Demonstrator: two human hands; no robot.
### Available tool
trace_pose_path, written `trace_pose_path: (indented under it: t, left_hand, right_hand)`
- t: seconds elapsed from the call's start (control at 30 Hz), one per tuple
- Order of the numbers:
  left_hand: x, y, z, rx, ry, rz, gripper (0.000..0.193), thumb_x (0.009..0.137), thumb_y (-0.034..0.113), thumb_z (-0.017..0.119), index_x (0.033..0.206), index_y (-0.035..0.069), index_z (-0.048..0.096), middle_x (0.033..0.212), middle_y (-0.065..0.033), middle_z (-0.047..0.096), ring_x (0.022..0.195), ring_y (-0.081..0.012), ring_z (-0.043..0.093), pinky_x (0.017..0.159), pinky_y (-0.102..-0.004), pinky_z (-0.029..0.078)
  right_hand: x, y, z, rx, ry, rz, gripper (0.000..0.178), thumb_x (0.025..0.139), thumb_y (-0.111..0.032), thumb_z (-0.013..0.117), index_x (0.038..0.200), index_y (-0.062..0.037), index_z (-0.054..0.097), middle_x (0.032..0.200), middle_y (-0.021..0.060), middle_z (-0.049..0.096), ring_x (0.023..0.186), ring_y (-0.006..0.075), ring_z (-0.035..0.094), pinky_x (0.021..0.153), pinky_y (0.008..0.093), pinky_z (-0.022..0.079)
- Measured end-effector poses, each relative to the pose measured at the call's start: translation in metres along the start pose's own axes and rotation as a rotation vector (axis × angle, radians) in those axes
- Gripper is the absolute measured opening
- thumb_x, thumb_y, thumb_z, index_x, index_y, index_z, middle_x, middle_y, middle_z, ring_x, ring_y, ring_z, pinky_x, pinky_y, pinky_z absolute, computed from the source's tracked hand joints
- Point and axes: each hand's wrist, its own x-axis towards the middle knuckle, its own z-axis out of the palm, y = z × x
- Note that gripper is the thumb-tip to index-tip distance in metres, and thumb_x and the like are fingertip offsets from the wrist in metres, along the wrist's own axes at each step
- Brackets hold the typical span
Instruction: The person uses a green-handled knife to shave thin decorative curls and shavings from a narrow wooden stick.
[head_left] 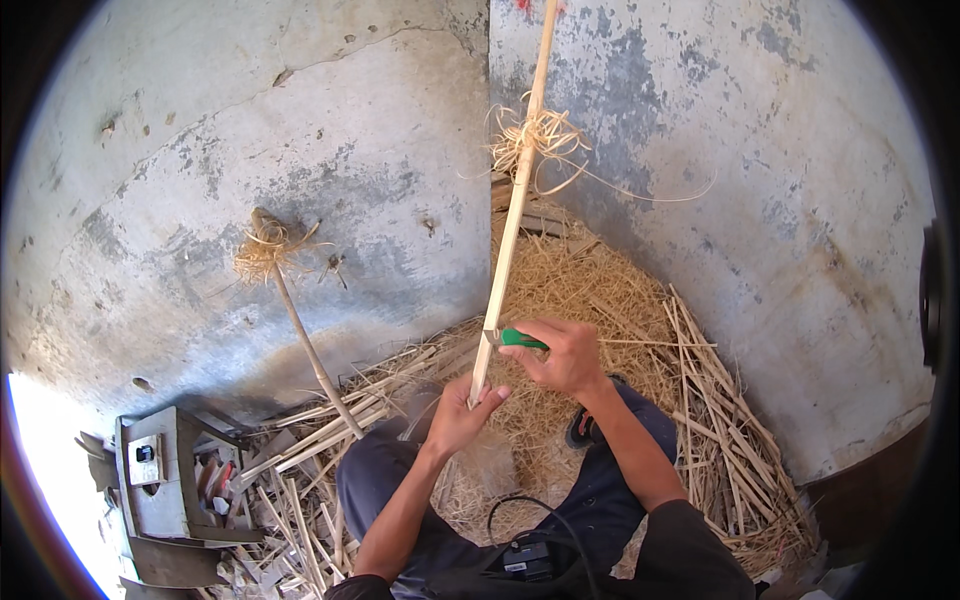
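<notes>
A long pale strip of split wood or bamboo (pixel 508 245) slants up and away from me, past the top of the view. My left hand (pixel 464 412) is closed around its near end. In my right hand (pixel 562 355) is a knife with a green handle (pixel 524 339), and its short blade meets the strip just above my left hand. Thin curled shavings (pixel 540 135) cling in a bunch farther up the strip.
Dry shavings (pixel 590 270) heap in the corner between two peeling walls. Split sticks (pixel 725 430) lie at right and left. A stick with a shaggy head (pixel 310 345) leans on the left wall, near a wooden box (pixel 165 490). A dark cable (pixel 560 515) loops over my lap.
</notes>
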Motion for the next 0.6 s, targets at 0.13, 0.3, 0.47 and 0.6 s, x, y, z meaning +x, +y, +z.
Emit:
trace_pose_path:
  t: [0.13, 0.3, 0.47, 0.6]
  left_hand:
    - [-0.003, -0.005, 0.004, 0.015, -0.016, 0.039, 0.045, 0.101, 0.025, 0.080, 0.076, 0.013, 0.045, 0.068, 0.0083, 0.045, 0.066, -0.0036, 0.040, 0.057, -0.0260, 0.036]
    - [0.000, -0.010, 0.002, 0.079, -0.007, 0.015, 0.045, 0.101, 0.023, 0.080, 0.076, 0.012, 0.044, 0.068, 0.0070, 0.047, 0.066, -0.0047, 0.043, 0.058, -0.0268, 0.038]
    - [-0.001, -0.006, 0.005, 0.064, -0.028, 0.035, 0.045, 0.101, 0.024, 0.080, 0.077, 0.012, 0.044, 0.069, 0.0067, 0.047, 0.067, -0.0044, 0.043, 0.058, -0.0265, 0.039]
    - [-0.003, -0.008, 0.005, 0.076, -0.042, 0.040, 0.045, 0.101, 0.024, 0.080, 0.077, 0.012, 0.043, 0.069, 0.0070, 0.047, 0.068, -0.0037, 0.044, 0.059, -0.0261, 0.039]
  right_hand:
    - [0.010, 0.005, -0.009, 0.025, 0.059, 0.024, 0.033, 0.087, -0.034, 0.089, 0.104, -0.0065, 0.082, 0.089, 0.0100, 0.080, 0.070, 0.0231, 0.076, 0.061, 0.0341, 0.058]
    - [0.011, 0.010, -0.008, 0.004, 0.038, 0.047, 0.032, 0.089, -0.036, 0.087, 0.102, -0.0079, 0.083, 0.089, 0.0078, 0.080, 0.069, 0.0224, 0.076, 0.060, 0.0340, 0.057]
    - [0.013, 0.016, -0.010, 0.030, 0.055, 0.087, 0.031, 0.090, -0.039, 0.085, 0.101, -0.0097, 0.083, 0.087, 0.0062, 0.080, 0.067, 0.0212, 0.074, 0.058, 0.0340, 0.055]
    - [0.016, 0.023, -0.011, 0.014, 0.103, 0.100, 0.033, 0.091, -0.038, 0.085, 0.101, -0.0070, 0.083, 0.078, 0.0070, 0.076, 0.061, 0.0180, 0.068, 0.055, 0.0325, 0.050]
